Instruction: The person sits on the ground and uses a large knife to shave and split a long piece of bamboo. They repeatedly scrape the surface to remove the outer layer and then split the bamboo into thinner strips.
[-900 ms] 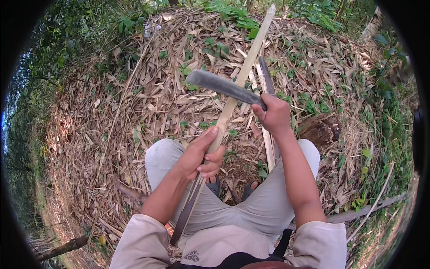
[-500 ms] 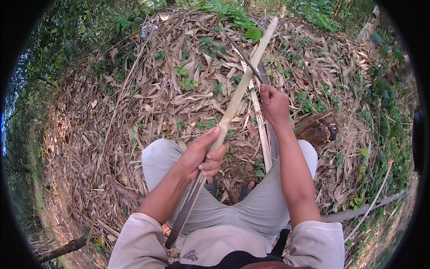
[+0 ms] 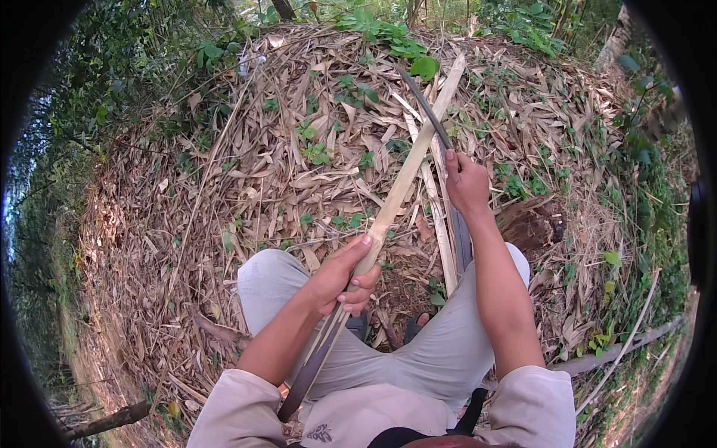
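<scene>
dry leaf litter, ground | brown wood chunk, right | dark branch, lower left | green plants, top

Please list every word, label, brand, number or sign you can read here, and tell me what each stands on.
Shirt front: one small dark print, too small and blurred to read reliably.
Wooden strip in the left hand: no lettering visible.
Blade in the right hand: none visible.

- Our left hand grips a long pale strip, which runs from near left to far right.
- Our right hand holds a dark blade across the strip's far part.
- We see split pieces on dry leaves, left of a brown stump.
</scene>
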The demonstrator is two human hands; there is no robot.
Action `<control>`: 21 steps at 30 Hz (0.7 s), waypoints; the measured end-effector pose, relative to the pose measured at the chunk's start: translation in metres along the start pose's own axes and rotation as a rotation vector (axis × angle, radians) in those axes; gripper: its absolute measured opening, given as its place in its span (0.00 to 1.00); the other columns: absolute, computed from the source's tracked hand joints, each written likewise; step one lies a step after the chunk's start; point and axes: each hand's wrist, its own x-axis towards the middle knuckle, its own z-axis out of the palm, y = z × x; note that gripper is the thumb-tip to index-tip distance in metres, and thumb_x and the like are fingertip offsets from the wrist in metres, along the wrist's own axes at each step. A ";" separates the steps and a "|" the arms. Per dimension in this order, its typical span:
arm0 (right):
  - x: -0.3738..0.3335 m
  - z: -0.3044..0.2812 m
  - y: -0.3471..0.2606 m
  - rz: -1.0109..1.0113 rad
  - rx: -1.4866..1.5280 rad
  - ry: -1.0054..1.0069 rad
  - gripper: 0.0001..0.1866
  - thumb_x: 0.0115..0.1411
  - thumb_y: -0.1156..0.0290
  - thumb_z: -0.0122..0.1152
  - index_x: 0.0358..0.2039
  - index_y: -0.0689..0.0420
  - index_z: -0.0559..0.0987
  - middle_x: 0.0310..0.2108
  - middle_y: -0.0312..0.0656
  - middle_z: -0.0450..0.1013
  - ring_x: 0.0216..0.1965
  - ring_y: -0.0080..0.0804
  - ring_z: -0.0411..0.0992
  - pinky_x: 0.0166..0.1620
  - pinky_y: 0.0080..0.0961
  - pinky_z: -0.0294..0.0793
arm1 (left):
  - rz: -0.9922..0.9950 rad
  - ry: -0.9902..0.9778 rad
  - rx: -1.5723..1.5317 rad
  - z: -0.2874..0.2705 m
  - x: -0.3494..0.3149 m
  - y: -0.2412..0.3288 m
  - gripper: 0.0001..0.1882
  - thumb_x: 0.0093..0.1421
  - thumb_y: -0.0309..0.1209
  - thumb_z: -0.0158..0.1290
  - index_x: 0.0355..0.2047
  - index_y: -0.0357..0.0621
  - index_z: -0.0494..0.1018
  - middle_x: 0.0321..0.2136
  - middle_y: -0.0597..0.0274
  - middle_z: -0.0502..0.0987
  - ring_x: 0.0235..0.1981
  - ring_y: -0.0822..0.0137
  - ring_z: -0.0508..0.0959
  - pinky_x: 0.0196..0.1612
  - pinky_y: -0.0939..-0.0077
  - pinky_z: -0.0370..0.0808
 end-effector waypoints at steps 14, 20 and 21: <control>0.063 -0.061 0.081 0.249 0.030 -0.095 0.43 0.67 0.31 0.39 0.27 0.62 0.84 0.22 0.54 0.76 0.33 0.54 0.77 0.43 0.43 0.73 | -0.122 0.119 0.034 0.016 -0.053 -0.039 0.14 0.77 0.46 0.33 0.57 0.59 0.60 0.13 0.69 0.58 0.05 0.77 0.54 0.08 0.79 0.58; 0.038 -0.070 -0.009 -0.182 -0.086 -0.253 0.35 0.65 0.35 0.51 0.23 0.58 0.80 0.16 0.48 0.72 0.23 0.51 0.75 0.30 0.43 0.74 | 0.088 0.159 0.239 0.025 -0.028 -0.028 0.18 0.77 0.45 0.33 0.60 0.55 0.59 0.14 0.68 0.58 0.06 0.77 0.56 0.09 0.79 0.60; 0.029 -0.069 -0.025 -0.321 -0.088 -0.282 0.35 0.63 0.34 0.52 0.23 0.56 0.79 0.17 0.48 0.73 0.23 0.51 0.76 0.30 0.45 0.75 | 0.134 0.173 0.279 0.026 -0.023 -0.025 0.18 0.77 0.45 0.33 0.59 0.53 0.60 0.14 0.68 0.58 0.06 0.77 0.56 0.09 0.79 0.60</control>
